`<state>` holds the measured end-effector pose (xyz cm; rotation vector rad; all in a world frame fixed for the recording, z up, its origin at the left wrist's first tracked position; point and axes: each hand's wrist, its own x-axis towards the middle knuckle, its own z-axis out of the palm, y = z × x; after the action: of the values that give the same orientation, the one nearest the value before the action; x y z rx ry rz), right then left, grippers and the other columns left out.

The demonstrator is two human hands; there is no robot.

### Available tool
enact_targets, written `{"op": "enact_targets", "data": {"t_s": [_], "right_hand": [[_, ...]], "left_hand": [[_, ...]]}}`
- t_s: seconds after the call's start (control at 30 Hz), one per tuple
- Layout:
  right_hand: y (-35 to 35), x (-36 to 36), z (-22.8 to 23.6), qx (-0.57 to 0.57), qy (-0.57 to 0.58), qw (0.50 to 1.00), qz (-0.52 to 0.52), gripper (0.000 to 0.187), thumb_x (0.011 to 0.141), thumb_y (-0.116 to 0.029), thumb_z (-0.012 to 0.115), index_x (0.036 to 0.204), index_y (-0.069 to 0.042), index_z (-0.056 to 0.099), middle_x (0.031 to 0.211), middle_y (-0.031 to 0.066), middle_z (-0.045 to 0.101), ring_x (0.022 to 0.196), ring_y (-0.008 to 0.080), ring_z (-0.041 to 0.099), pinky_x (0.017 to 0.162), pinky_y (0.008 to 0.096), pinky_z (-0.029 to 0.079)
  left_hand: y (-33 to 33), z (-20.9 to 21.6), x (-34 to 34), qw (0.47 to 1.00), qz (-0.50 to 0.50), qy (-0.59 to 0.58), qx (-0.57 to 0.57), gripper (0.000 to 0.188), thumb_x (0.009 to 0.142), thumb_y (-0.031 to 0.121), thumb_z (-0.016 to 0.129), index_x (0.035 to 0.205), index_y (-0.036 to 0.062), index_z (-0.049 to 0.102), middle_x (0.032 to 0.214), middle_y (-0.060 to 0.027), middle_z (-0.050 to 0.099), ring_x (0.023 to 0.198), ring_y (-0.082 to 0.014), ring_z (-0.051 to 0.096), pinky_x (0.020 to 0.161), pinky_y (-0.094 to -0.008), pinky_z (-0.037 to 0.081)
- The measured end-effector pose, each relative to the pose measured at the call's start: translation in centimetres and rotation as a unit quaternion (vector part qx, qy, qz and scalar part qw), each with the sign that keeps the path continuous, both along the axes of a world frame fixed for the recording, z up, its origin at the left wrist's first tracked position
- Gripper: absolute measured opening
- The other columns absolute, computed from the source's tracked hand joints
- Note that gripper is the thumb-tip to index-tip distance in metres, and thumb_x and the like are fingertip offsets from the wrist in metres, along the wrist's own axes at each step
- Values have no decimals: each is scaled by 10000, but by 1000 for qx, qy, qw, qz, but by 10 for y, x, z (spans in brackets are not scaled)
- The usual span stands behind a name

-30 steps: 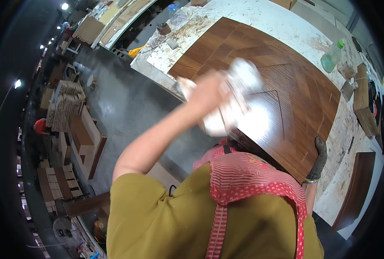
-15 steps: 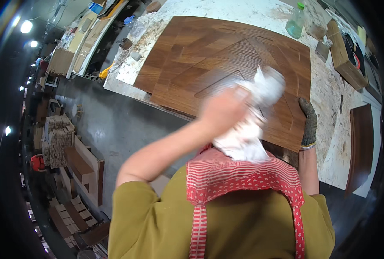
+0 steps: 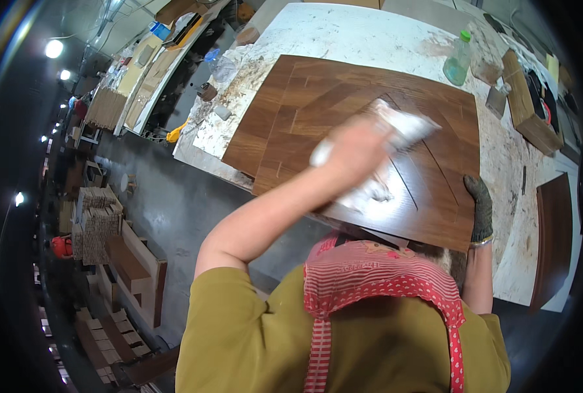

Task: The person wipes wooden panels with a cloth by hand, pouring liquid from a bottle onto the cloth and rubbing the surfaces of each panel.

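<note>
A brown wooden panel (image 3: 298, 131) with grooved lines lies flat on the white, stained worktable, and another panel's edge seems to stick out beneath it at the left. My bare left hand (image 3: 363, 147) is closed on a crumpled white cloth (image 3: 406, 128), pressed to the panel's face; hand and cloth are smeared by motion. Part of the cloth trails below the hand toward the near edge. At the panel's right edge, my right hand (image 3: 480, 209), in a dark knit glove, grips the near corner area; the fingers underneath are hidden.
A green-capped bottle (image 3: 458, 60) stands beyond the panel's far right corner. Near it are a metal can (image 3: 497, 99) and a wooden box (image 3: 527, 101). A curved dark brown board (image 3: 553, 239) is at the right. Stacked boards (image 3: 98, 226) stand on the floor at left.
The view has shifted, so the table sits lower in it. My left hand has swept the cloth farther across the panel, away from my body. My right hand keeps its place at the edge.
</note>
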<state>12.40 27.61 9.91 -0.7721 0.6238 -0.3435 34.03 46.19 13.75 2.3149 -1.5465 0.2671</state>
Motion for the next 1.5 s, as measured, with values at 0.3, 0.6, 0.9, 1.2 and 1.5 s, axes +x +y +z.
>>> {"op": "enact_targets", "data": {"t_s": [0.3,0.6,0.9,1.2,1.5], "right_hand": [[-2,0,6,-67,14,997,19,425,807,-211,641,1163,-3,539,1007,81,626,837,163,624,734,291,527],[5,5,5,-62,5,997,-54,450,778,-214,674,1149,8,547,961,78,629,817,157,611,735,285,510],[10,4,8,-112,38,992,-54,438,775,-197,663,1139,20,550,946,84,631,797,155,614,730,290,514],[10,8,3,-97,58,993,-16,426,782,-185,666,1137,21,555,995,85,631,835,142,605,757,276,498],[19,19,51,-341,25,909,-238,470,849,-258,638,1252,-60,501,1068,91,599,951,177,565,858,297,444]], "left_hand": [[10,12,192,973,207,-38,98,303,892,310,477,982,66,632,834,-141,631,791,-276,630,667,-405,509],[-105,11,27,982,-168,-16,86,319,918,338,464,1124,130,592,958,-116,610,859,-263,621,734,-399,523],[-48,53,231,974,196,-8,118,355,861,291,547,1141,76,582,1036,-163,617,1006,-296,591,838,-397,479],[-62,21,220,956,144,-88,241,350,904,341,487,1086,57,577,1011,-197,601,957,-335,589,843,-422,474],[-84,70,61,945,-213,160,-189,392,849,95,526,1216,-14,442,1098,-207,496,979,-330,532,892,-397,437]]}}
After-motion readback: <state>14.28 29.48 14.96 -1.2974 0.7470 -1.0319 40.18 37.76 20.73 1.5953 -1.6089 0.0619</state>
